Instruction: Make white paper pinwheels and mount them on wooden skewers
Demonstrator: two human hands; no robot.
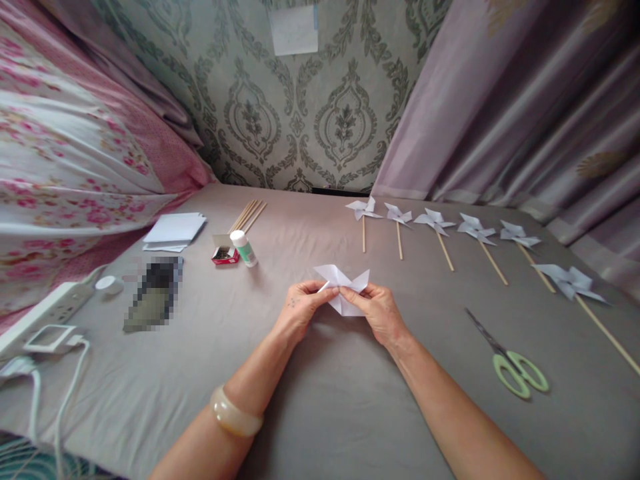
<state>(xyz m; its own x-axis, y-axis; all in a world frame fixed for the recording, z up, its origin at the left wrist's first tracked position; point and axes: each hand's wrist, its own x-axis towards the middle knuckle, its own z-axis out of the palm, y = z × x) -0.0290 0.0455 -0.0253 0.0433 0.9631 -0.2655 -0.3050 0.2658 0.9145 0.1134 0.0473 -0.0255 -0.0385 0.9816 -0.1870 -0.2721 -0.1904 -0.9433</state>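
A white paper pinwheel (345, 303) with folded blades is held between both hands, above the middle of the grey cloth. My left hand (301, 303) grips its left side, thumb near the centre. On the other side my right hand (381, 308) pinches it, thumb also pressed close to the centre. The fingers behind the paper are mostly hidden. No stick shows on this pinwheel. Beyond my hands to the left stand a glue stick (243, 249) with a white cap and a small open red box (225, 256) of dark little pieces.
Several pinwheels on sticks (440, 230) lie in a row at the right. Green-handled scissors (510, 363) rest right of my hands. Wooden sticks (249, 215) and a paper stack (175, 231) lie at the back left. A power strip (47, 317) with cables is at the left edge.
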